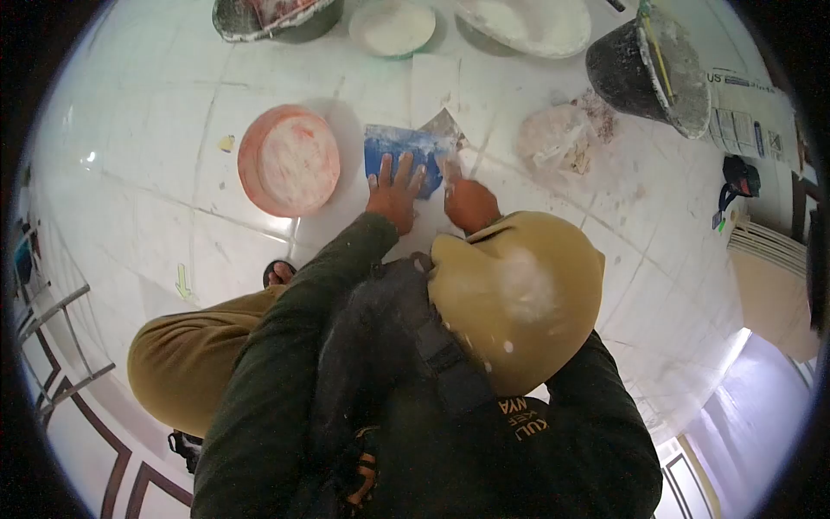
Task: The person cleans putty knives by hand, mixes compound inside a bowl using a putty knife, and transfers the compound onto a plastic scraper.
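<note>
A flat blue scraper (380, 145), whitish with powder along its far edge, lies in front of me at floor level. My left hand (395, 197) rests on it with fingers spread and stretched out flat. At its right edge is my right hand (469, 201), index finger pointing forward along the edge and the other fingers curled in against it. Just beyond the scraper a grey, triangular flat corner (443, 126) shows; the rest of that piece is hidden. A round pinkish-orange basin (249, 164) with whitish residue inside stands to the left of my hands.
At the back are a dark bucket (298, 28), a pale bowl of white powder (393, 28) and a wide white basin (571, 26). A black bucket (618, 69) leans at right, near a clear plastic bag (553, 138) and a printed sack (748, 125). White tiles (173, 164) cover the floor.
</note>
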`<state>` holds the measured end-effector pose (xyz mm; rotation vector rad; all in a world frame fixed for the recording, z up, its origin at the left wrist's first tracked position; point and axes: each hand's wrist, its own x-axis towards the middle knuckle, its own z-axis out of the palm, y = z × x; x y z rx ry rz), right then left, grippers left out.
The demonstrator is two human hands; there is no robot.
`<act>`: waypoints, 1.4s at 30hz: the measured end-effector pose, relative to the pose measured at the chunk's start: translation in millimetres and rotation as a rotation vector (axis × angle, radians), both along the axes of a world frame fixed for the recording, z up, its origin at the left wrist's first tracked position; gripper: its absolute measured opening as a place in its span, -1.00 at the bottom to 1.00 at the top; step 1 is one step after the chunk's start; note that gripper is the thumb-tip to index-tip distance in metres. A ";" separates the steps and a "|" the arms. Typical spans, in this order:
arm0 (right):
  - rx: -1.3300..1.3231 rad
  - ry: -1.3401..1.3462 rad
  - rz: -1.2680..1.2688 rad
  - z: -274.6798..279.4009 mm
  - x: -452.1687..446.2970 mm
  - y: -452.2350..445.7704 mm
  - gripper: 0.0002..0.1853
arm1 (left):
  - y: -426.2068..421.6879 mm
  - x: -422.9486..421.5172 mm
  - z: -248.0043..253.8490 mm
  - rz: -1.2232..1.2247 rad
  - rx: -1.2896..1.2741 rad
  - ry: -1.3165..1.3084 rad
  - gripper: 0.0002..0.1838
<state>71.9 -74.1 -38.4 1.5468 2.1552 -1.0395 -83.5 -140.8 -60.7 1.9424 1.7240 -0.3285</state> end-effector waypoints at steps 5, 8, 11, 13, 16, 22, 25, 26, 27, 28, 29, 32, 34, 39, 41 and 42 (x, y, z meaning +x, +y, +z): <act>0.085 0.079 -0.066 -26.1 6.1 -0.4 -0.74 | -1.4 0.9 -2.8 -0.008 -0.047 -0.031 -0.10; 0.082 0.089 -0.012 -27.4 6.5 5.7 -0.72 | 4.4 -2.5 5.6 -0.003 -0.090 -0.014 -0.10; 0.015 0.116 0.169 -20.6 10.3 20.4 -0.66 | -1.3 1.5 15.3 0.007 -0.127 -0.040 -0.11; 0.064 0.180 0.057 -22.2 11.9 21.1 -0.67 | 4.6 -2.8 12.0 0.016 -0.146 -0.062 -0.10; -0.058 0.084 0.039 -10.4 15.2 7.4 -0.66 | 9.1 -7.3 18.1 -0.015 -0.185 -0.064 -0.11; -0.033 0.048 0.088 -4.8 8.8 11.7 -0.67 | 7.1 -6.9 16.3 -0.031 -0.170 -0.049 -0.13; -0.014 0.002 0.117 -11.1 4.5 25.8 -0.68 | 7.4 -8.8 10.4 -0.044 -0.153 -0.042 -0.15; -0.009 -0.021 0.107 -4.0 6.5 18.3 -0.69 | 11.2 -9.9 15.7 -0.053 -0.184 -0.045 -0.16; -0.002 -0.042 0.107 1.0 4.7 16.6 -0.69 | 16.6 -11.0 22.3 -0.052 -0.210 -0.045 -0.16; -0.025 -0.066 0.095 4.3 2.7 17.1 -0.70 | 17.6 -11.0 25.8 -0.047 -0.247 -0.052 -0.17; -0.011 -0.059 0.118 -2.4 0.1 24.2 -0.70 | 15.0 -11.3 25.2 -0.036 -0.219 -0.042 -0.17; -0.004 -0.065 0.118 -18.1 0.8 37.5 -0.69 | 7.7 -9.7 19.7 -0.051 -0.171 -0.037 -0.19; -0.026 -0.091 0.100 -12.7 7.2 28.4 -0.69 | 8.7 -12.6 13.4 -0.048 -0.170 -0.056 -0.19; 0.025 -0.018 0.107 -14.8 0.9 37.4 -0.69 | 7.5 -11.5 17.9 -0.035 -0.168 -0.055 -0.21; 0.106 0.055 0.098 -21.7 2.7 39.9 -0.72 | 9.1 -12.9 16.4 -0.044 -0.154 -0.043 -0.21; 0.107 0.051 0.089 -19.9 3.0 36.8 -0.73 | 8.7 -12.5 14.4 -0.038 -0.158 -0.051 -0.21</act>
